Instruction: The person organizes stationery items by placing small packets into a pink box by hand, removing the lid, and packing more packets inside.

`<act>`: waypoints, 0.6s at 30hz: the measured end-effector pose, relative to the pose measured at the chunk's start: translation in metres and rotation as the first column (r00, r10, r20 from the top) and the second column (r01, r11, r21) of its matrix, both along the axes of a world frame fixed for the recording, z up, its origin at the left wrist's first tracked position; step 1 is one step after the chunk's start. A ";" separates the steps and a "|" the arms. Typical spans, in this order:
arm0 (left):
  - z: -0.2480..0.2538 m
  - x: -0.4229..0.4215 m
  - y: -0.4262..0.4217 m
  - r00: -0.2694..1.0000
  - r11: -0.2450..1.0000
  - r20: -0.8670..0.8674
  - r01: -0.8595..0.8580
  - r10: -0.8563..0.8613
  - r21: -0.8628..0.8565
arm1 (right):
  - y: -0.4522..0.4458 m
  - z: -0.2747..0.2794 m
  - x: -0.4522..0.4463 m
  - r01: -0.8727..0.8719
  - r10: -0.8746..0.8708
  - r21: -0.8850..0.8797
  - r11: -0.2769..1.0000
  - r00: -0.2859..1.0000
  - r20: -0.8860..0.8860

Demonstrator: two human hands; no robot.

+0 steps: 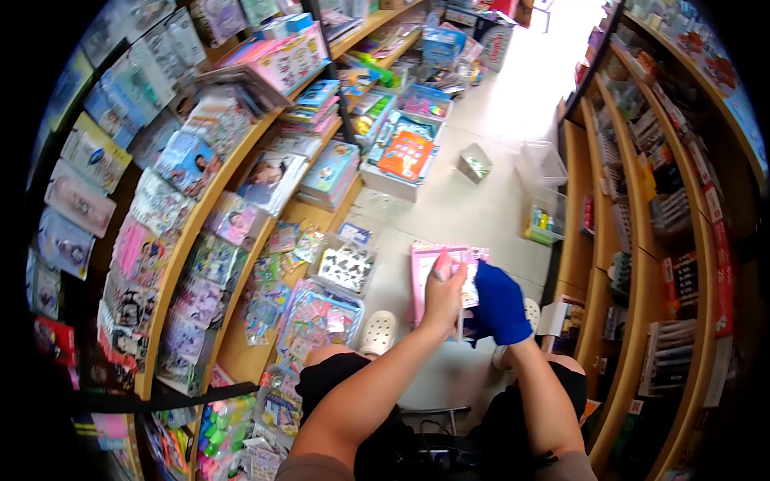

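My left hand [446, 298] is bare, with its fingers closed against a small pale printed pack [469, 290]. A pink pointed shape [443, 263] shows at its fingertips; I cannot make out what it is. My right hand [501, 301] wears a blue glove and is curled around the other side of the pack, its fingertips partly hidden. Under and beyond both hands is a pink-edged flat box or tray [418, 276], partly covered by them.
On the left, a wooden shelf [228, 172] carries printed packets and booklets. Clear bins, one with black-and-white pieces [346, 266], stand on the floor beside it. A small open carton [474, 163], clear tubs [544, 215] and another shelf [634, 264] are ahead and right.
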State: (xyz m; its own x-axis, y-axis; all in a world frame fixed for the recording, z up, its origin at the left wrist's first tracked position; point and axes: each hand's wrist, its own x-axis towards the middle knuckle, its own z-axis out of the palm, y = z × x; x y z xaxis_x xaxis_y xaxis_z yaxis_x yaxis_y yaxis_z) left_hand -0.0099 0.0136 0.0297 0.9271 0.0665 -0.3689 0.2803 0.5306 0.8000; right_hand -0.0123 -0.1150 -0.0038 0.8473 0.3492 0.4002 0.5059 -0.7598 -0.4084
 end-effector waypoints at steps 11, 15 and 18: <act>0.005 0.031 0.199 0.930 0.927 0.059 -0.367 0.363 0.080 | -0.040 0.068 0.001 0.286 -0.291 0.138 0.948 0.957 0.016; -0.116 -0.016 0.298 0.885 0.873 -0.157 -0.377 0.438 0.308 | -0.086 0.021 0.001 0.458 -0.447 -0.035 0.888 0.879 0.166; -0.233 -0.070 0.360 0.835 0.708 -0.152 -0.335 0.529 0.622 | -0.093 0.027 -0.009 0.444 -0.423 -0.234 0.865 0.896 0.134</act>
